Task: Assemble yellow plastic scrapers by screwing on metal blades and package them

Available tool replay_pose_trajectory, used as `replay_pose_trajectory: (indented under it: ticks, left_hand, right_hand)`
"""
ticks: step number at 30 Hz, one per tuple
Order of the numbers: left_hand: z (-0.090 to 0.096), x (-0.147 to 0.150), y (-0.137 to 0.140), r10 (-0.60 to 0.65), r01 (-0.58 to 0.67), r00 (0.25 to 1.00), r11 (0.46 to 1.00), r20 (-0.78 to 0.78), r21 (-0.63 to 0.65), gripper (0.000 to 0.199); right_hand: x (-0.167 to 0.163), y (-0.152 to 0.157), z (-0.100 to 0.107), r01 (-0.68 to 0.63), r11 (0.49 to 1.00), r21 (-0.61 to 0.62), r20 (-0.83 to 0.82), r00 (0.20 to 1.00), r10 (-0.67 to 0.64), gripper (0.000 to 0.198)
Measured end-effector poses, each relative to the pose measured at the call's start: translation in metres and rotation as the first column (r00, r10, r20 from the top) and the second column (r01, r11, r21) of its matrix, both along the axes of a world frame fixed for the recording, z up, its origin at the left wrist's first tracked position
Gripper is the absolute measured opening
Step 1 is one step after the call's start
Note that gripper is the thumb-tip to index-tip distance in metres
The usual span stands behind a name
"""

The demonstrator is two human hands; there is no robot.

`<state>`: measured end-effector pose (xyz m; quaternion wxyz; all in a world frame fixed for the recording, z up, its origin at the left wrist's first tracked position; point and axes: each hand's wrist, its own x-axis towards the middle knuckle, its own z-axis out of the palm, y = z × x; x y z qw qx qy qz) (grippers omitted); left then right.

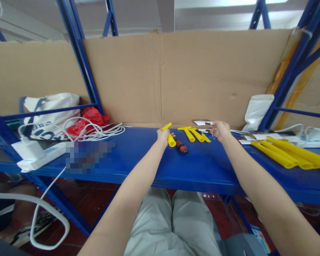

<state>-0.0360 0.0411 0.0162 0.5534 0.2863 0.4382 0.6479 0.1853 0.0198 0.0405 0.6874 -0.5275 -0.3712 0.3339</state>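
My left hand (163, 135) is closed around a yellow T-shaped plastic piece with a tube-like stem (171, 140), held just above the blue table. A red and black tool (181, 147), perhaps a screwdriver, lies beside that hand. Between my hands rest several more yellow T-shaped pieces (190, 134). My right hand (220, 131) reaches to the back of the table with its fingertips drawn together; whatever they hold is too small to make out. Tiny loose bits (213, 136) lie under those fingers. A flat white and black piece (202, 122) sits just left of them.
Several long yellow tubes (288, 156) with white ends lie at the right. White cables (104, 132), a red bag (89, 121) and a power strip (46, 156) occupy the left. A cardboard wall (197, 74) stands behind the blue table (138, 156). A person's leg shows at lower left.
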Motion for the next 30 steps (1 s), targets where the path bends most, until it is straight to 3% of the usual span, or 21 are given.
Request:
replay_pose_trajectory:
  ticks: [3,7,17,21,24,26,30]
  left_hand:
    - [0.000,0.006,-0.006,-0.083,0.083,0.997,0.997,-0.009,0.008,0.032]
    - [0.003,0.009,-0.013,-0.169,0.170,0.985,0.985,-0.032,0.011,0.028]
    - [0.004,0.012,-0.015,-0.188,0.187,0.981,0.982,-0.045,-0.016,0.024]
    - [0.002,0.011,-0.013,-0.200,0.200,0.979,0.980,-0.042,-0.007,0.021]
    - [0.004,0.010,-0.014,-0.202,0.201,0.978,0.979,-0.046,-0.028,0.016]
    - [0.005,0.010,-0.015,-0.210,0.208,0.977,0.977,-0.040,-0.045,0.013]
    - [0.006,0.009,-0.015,-0.251,0.249,0.967,0.967,-0.037,-0.046,0.015]
  right_hand:
    - [0.020,0.010,0.000,0.102,0.982,-0.156,0.057,0.994,-0.095,0.014]
    - [0.038,0.022,-0.001,0.211,0.949,-0.233,0.137,0.974,-0.182,0.018]
    - [0.042,0.049,-0.015,0.138,0.923,-0.359,0.115,0.988,-0.103,0.021]
    - [0.042,0.047,-0.012,0.150,0.912,-0.381,0.236,0.970,-0.061,0.026]
    - [0.039,0.039,-0.001,0.222,0.913,-0.343,0.457,0.889,-0.045,0.022]
    - [0.033,0.029,0.010,0.219,0.920,-0.325,0.618,0.785,0.031,0.013]
    - [0.009,-0.001,0.022,0.003,0.922,-0.388,0.761,0.565,0.319,0.006]
